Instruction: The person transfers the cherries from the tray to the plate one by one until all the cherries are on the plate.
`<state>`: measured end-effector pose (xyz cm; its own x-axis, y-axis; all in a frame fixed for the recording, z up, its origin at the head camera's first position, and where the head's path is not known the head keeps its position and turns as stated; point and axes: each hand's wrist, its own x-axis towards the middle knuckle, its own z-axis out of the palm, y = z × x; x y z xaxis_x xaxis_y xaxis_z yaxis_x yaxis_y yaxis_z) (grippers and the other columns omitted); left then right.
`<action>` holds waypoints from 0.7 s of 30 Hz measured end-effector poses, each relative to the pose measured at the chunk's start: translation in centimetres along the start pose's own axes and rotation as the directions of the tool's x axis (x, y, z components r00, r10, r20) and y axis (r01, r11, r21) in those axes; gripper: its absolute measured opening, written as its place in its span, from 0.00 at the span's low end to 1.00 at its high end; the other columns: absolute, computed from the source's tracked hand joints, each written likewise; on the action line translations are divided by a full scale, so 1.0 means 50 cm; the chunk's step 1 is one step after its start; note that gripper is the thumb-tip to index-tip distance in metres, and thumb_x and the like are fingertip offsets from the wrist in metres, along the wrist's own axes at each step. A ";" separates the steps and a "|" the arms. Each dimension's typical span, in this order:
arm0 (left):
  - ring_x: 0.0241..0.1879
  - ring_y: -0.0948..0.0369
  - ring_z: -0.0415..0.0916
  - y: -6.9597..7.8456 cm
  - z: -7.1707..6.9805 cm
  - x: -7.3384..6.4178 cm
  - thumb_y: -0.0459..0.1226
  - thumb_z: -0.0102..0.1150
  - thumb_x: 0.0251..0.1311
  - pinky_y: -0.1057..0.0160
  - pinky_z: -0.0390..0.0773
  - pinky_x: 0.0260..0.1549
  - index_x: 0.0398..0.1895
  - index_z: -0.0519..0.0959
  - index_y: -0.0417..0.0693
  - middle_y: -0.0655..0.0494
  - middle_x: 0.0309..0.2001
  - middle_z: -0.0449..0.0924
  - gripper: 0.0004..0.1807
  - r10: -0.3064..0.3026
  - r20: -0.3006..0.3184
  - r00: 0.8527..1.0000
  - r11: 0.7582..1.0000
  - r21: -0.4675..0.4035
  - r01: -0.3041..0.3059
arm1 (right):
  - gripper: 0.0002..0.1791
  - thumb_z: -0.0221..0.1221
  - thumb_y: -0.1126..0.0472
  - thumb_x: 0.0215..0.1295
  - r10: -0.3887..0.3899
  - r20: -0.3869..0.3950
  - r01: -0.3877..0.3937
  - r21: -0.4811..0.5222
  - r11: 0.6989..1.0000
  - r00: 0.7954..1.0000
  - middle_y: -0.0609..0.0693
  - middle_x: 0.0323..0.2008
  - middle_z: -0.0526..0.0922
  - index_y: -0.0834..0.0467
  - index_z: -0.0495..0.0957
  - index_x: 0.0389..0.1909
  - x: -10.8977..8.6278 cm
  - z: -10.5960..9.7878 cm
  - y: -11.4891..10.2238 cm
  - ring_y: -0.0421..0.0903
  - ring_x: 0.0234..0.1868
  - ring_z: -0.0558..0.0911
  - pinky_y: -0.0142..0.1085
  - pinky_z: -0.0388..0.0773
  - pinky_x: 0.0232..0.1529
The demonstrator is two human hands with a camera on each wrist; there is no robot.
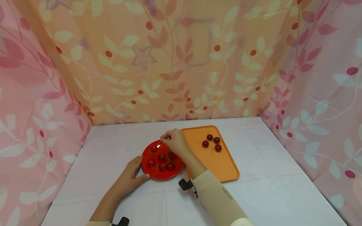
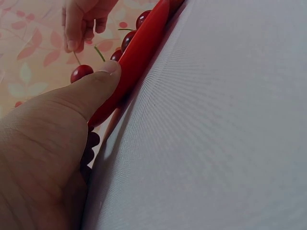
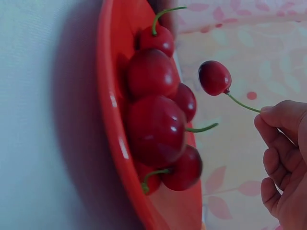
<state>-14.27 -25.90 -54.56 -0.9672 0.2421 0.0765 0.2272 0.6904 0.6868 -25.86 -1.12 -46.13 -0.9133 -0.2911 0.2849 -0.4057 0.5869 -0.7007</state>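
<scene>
A round red plate [image 1: 162, 175] lies on the white cloth, bearing several dark red cherries [image 3: 156, 129] with green stems. My left hand [image 1: 130, 175] holds the plate's left edge, its thumb on the near rim and its fingers round the far side. Over the plate, my right hand [image 1: 176, 142] pinches the thin stem of one cherry [image 3: 214, 77] between thumb and fingertip. That cherry hangs above the others in the right wrist view, and beyond the left thumb in the left wrist view.
To the right of the plate lies an orange tray [image 1: 209, 169], partly behind the right forearm. Several cherries [image 1: 218, 147] sit near its far end. Patterned fabric walls [image 1: 175, 62] stand at the back and both sides of the white table [image 1: 268, 188].
</scene>
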 end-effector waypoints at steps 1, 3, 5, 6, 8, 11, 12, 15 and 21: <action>0.80 0.44 0.48 0.000 0.000 0.000 0.60 0.68 0.60 0.33 0.56 0.73 0.83 0.53 0.48 0.46 0.80 0.54 0.55 0.004 -0.001 1.000 1.000 -0.002 -0.004 | 0.03 0.69 0.57 0.64 0.010 0.006 -0.010 0.005 1.000 1.000 0.41 0.34 0.86 0.48 0.91 0.36 0.000 0.003 0.000 0.41 0.39 0.78 0.34 0.78 0.40; 0.79 0.44 0.48 0.000 0.000 0.000 0.59 0.68 0.60 0.33 0.57 0.72 0.82 0.53 0.48 0.46 0.80 0.55 0.54 0.011 -0.002 1.000 1.000 -0.002 -0.011 | 0.03 0.70 0.57 0.64 0.025 0.018 -0.026 0.021 0.999 1.000 0.41 0.34 0.87 0.48 0.91 0.36 -0.001 0.009 0.001 0.41 0.40 0.79 0.34 0.79 0.41; 0.79 0.44 0.48 0.000 0.000 0.000 0.59 0.68 0.60 0.33 0.57 0.72 0.82 0.53 0.49 0.46 0.80 0.55 0.54 0.012 -0.001 1.000 1.000 -0.007 -0.012 | 0.03 0.70 0.57 0.65 0.037 0.029 -0.038 0.024 0.999 0.999 0.40 0.34 0.87 0.48 0.91 0.36 -0.001 0.015 0.003 0.40 0.41 0.80 0.33 0.80 0.42; 0.79 0.45 0.49 0.000 0.000 0.000 0.59 0.68 0.60 0.33 0.57 0.72 0.83 0.53 0.49 0.46 0.80 0.55 0.54 0.012 -0.001 1.000 1.000 -0.008 -0.012 | 0.02 0.70 0.56 0.64 0.038 0.032 -0.039 0.021 0.999 0.999 0.40 0.34 0.87 0.47 0.91 0.35 -0.001 0.018 0.004 0.40 0.41 0.80 0.33 0.80 0.41; 0.79 0.45 0.49 -0.001 -0.001 0.000 0.59 0.68 0.60 0.33 0.58 0.72 0.83 0.53 0.49 0.47 0.80 0.55 0.54 0.014 -0.002 1.000 1.000 -0.004 -0.014 | 0.02 0.70 0.56 0.64 0.041 0.040 -0.042 0.019 0.999 0.998 0.39 0.33 0.87 0.47 0.91 0.35 -0.001 0.024 0.005 0.39 0.40 0.80 0.31 0.80 0.41; 0.79 0.45 0.49 -0.002 -0.001 0.000 0.59 0.68 0.60 0.33 0.58 0.72 0.83 0.53 0.50 0.47 0.80 0.55 0.54 0.014 -0.003 1.000 1.000 0.000 -0.014 | 0.02 0.70 0.56 0.64 0.054 0.052 -0.055 0.018 0.998 0.997 0.38 0.32 0.87 0.47 0.91 0.35 -0.003 0.033 0.007 0.39 0.39 0.80 0.29 0.79 0.38; 0.79 0.45 0.49 -0.002 -0.001 0.000 0.59 0.68 0.60 0.33 0.58 0.72 0.83 0.53 0.50 0.47 0.80 0.55 0.54 0.015 -0.004 1.000 1.000 0.000 -0.015 | 0.02 0.70 0.56 0.64 0.061 0.058 -0.063 0.023 0.998 0.996 0.38 0.32 0.87 0.47 0.91 0.35 -0.003 0.035 0.008 0.39 0.38 0.80 0.29 0.79 0.37; 0.79 0.44 0.49 -0.004 0.000 0.000 0.59 0.68 0.60 0.33 0.57 0.72 0.82 0.53 0.49 0.46 0.80 0.55 0.54 0.023 -0.011 1.000 1.000 0.001 -0.023 | 0.02 0.69 0.56 0.65 0.082 0.075 -0.084 0.025 0.996 0.994 0.38 0.32 0.87 0.47 0.91 0.35 -0.005 0.042 0.010 0.39 0.38 0.80 0.28 0.79 0.35; 0.79 0.44 0.49 -0.006 0.001 0.001 0.60 0.67 0.60 0.32 0.57 0.72 0.82 0.53 0.49 0.46 0.80 0.55 0.54 0.029 -0.016 0.999 1.000 0.000 -0.029 | 0.03 0.69 0.55 0.65 0.086 0.087 -0.086 -0.005 0.996 0.992 0.36 0.32 0.87 0.45 0.91 0.34 -0.007 0.051 0.015 0.39 0.40 0.82 0.31 0.82 0.42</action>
<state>-14.36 -26.04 -54.81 -0.9620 0.2507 0.1078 0.2547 0.6833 0.6842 -25.73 -2.53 -48.44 -0.9383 -0.3037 0.1656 -0.3256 0.6138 -0.7192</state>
